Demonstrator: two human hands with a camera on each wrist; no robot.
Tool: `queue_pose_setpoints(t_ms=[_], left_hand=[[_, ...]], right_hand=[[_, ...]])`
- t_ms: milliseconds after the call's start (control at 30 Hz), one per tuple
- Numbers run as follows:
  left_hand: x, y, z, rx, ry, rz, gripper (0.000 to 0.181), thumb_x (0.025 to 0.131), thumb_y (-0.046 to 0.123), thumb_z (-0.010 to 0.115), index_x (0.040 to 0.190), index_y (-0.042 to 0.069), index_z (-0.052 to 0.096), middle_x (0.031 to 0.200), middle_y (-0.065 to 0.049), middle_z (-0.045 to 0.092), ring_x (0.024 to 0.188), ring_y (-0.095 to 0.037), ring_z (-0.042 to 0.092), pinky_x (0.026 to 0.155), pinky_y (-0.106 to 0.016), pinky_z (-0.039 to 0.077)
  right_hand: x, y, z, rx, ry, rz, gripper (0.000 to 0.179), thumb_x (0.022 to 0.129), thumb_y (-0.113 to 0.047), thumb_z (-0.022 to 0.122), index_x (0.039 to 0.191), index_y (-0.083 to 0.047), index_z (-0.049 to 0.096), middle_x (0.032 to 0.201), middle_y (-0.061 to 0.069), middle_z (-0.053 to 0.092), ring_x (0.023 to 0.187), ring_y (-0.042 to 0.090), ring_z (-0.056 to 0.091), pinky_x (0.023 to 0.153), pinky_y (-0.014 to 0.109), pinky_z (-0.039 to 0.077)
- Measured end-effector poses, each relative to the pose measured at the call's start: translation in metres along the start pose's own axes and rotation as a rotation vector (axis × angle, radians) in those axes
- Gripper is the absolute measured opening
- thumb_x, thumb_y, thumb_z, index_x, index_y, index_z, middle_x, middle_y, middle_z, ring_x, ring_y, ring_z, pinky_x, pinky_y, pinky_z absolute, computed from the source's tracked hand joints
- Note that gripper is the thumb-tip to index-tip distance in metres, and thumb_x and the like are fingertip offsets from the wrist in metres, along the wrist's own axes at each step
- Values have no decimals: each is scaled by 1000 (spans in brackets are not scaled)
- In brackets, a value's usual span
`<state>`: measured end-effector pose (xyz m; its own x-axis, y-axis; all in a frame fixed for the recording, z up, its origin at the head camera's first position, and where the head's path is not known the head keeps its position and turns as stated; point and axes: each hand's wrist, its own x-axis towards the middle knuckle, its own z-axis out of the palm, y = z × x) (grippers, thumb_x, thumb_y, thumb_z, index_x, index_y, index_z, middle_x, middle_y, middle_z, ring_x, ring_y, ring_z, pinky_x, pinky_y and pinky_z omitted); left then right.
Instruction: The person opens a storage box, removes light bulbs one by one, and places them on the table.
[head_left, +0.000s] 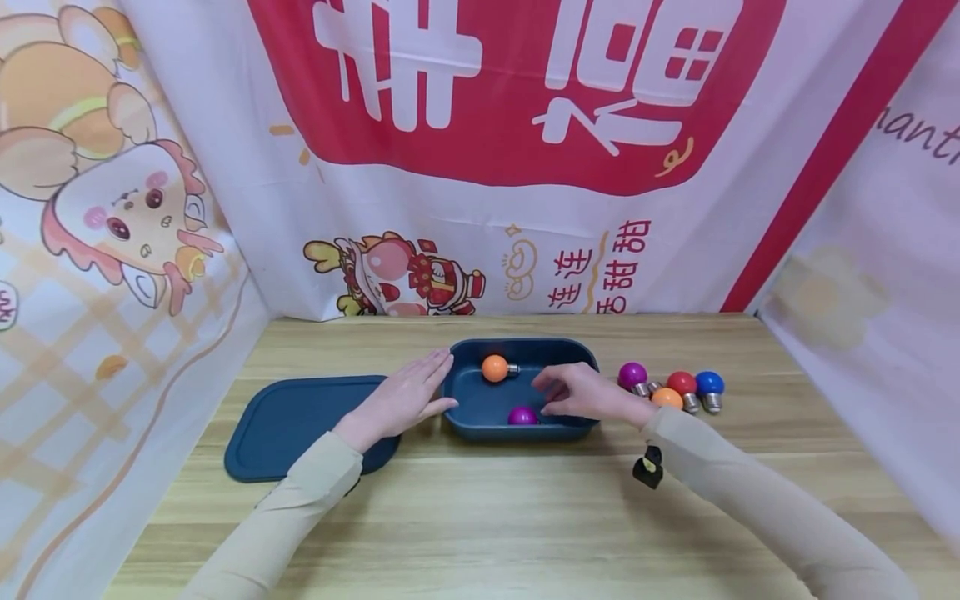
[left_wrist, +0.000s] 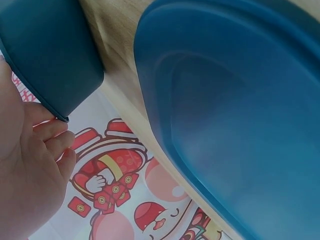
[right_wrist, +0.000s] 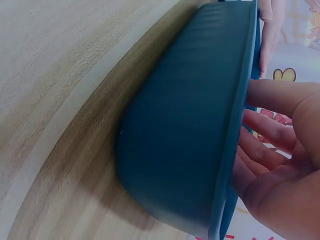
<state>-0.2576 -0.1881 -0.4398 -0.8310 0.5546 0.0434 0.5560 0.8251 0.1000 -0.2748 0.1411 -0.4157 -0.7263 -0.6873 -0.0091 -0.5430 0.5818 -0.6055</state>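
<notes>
A dark blue rectangular box (head_left: 480, 433) stands on the table. Inside lie an orange light bulb (head_left: 495, 368) toward the back and a purple light bulb (head_left: 522, 415) by the front wall. My left hand (head_left: 405, 392) rests at the box's left rim, its fingers extended; the left wrist view shows its fingertips at the box corner (left_wrist: 62, 117). Over the right half of the box reaches my right hand (head_left: 583, 392), thumb and fingers apart with nothing seen between them. Its thumb is right beside the purple bulb. In the right wrist view, its fingertips drop behind the rim (right_wrist: 242, 100).
A matching dark blue lid (head_left: 300, 417) lies left of the box, partly under the left forearm. To the right sit a purple bulb (head_left: 632, 374), an orange bulb (head_left: 667, 398), a red bulb (head_left: 682, 382) and a blue bulb (head_left: 709, 383). Printed cloth (head_left: 480, 208) hangs behind the table.
</notes>
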Motion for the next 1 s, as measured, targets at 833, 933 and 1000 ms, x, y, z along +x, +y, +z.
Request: queue_pose_setpoints(t_ms=[833,933,1000], left_hand=[[-1,0,1,-8,-5,-1,80,100,57,43,157,4,25,166,-12,23,154,-29,24,124,-48,27],[-1,0,1,-7,-6,-3,80,100,57,43,157,5,24,166,-12,23,154,-29,24,124,-49,28],[-1,0,1,-5,-8,-5,80,100,57,43,157,5,24,166,-12,22,154,-29,24,124,-49,28]], right_hand=[[19,-6,9,-13,-186,-8,39,87,-3,73,124,-3,64,125,15,67,105,24,69,90,33,60],[20,-7,10,-14,-208,4,39,88,-3,72,125,-4,64,126,14,67,106,24,69,92,35,59],[21,-8,10,-10,-222,9,39,88,-2,71,126,-5,64,126,14,67,107,25,68,93,37,59]])
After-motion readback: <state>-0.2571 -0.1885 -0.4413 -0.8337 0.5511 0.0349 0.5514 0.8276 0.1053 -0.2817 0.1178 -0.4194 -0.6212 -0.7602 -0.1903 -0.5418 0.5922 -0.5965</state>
